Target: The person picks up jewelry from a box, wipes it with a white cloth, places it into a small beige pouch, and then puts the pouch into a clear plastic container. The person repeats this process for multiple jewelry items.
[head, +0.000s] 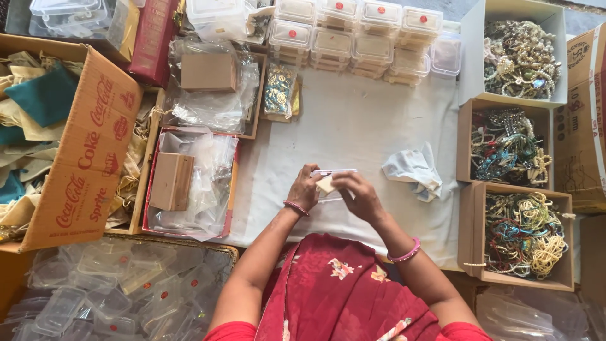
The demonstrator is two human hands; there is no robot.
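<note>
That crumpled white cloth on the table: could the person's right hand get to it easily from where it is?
Probably yes. The crumpled white cloth lies just beyond the right hand, with only bare white table cover between them, though that hand is busy with a small clear plastic box.

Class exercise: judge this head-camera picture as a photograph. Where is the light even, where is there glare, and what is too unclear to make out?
Head view: soft, even daylight on the white cloth, faint shadows only; mild sheen on the clear plastic boxes at lower left; the small clear box between the left hand and right hand is too small to read; edges bend slightly outward.
</note>
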